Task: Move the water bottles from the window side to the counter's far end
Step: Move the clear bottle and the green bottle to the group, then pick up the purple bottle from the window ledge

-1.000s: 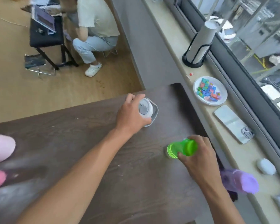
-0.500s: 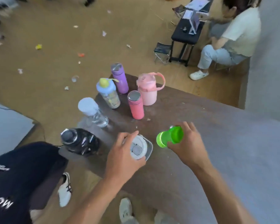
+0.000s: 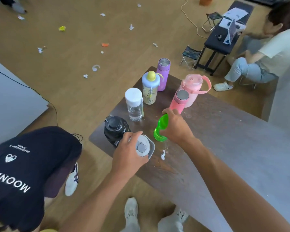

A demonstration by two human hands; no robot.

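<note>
On the dark wooden counter we see six bottles crowding the far end, the black jug touching our left hand, whose fingers clasp the grey-lidded bottle, while our right hand grips the green bottle, both now closer to the cluster than half a second ago.

Bare forearms, no sleeves, lt grey trousers, white sneakers

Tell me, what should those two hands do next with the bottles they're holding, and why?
Probably set both down and let go. The left hand grips the grey-lidded bottle and the right hand the green bottle, already low over the dark counter beside the black bottle and the others gathered at this end.
</note>
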